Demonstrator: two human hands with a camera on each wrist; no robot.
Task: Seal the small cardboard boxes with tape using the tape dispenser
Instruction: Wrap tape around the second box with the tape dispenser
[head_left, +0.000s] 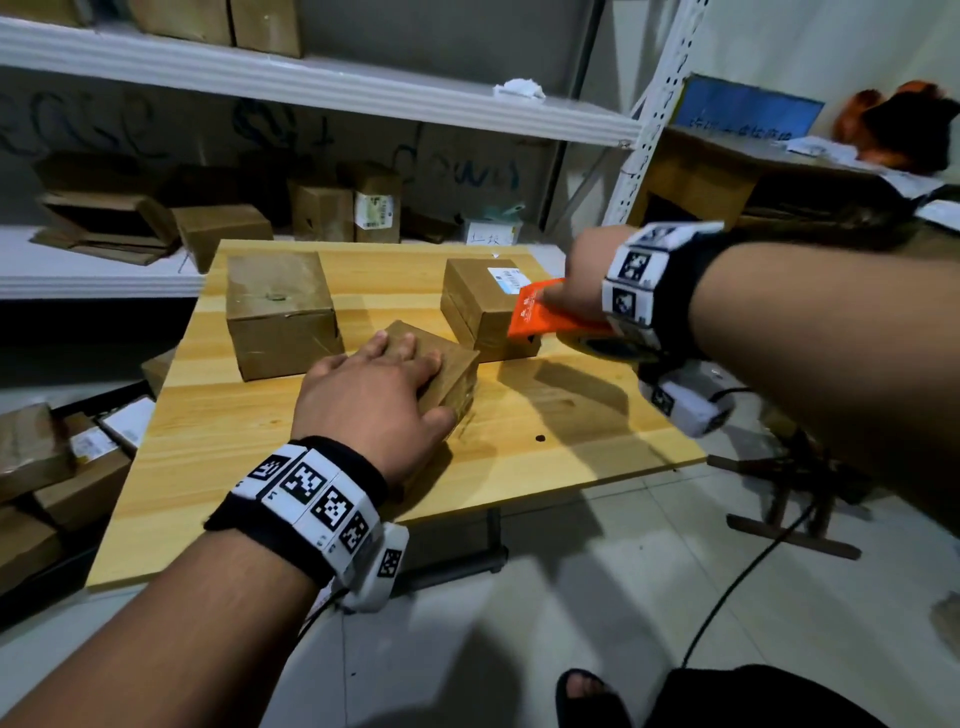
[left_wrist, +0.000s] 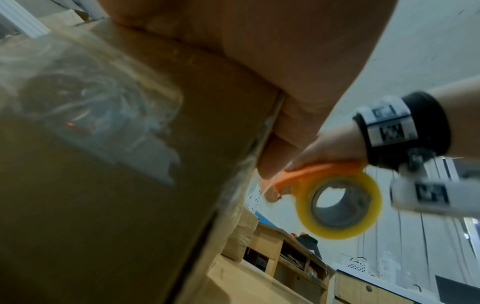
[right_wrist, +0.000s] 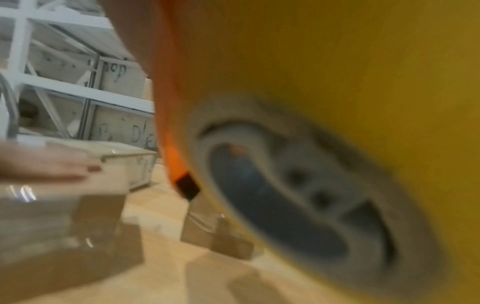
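Note:
A small brown cardboard box (head_left: 452, 364) lies tilted at the middle of the wooden table (head_left: 571, 441). My left hand (head_left: 395, 374) presses flat on its top, with the thumb down its near side. In the left wrist view the box's side (left_wrist: 130, 164) shows shiny clear tape. My right hand (head_left: 571, 291) grips an orange tape dispenser (head_left: 545, 314) with a yellow tape roll (left_wrist: 340, 201). It hangs in the air to the right of that box, in front of a labelled box (head_left: 483, 301). The right wrist view is blurred and mostly filled by the roll (right_wrist: 337, 82).
A larger brown box (head_left: 280, 312) stands at the table's back left. White shelves (head_left: 311, 78) behind hold several cartons. More boxes (head_left: 62, 467) lie on the floor at the left. A cable (head_left: 737, 587) crosses the floor on the right, by a wooden desk (head_left: 701, 176).

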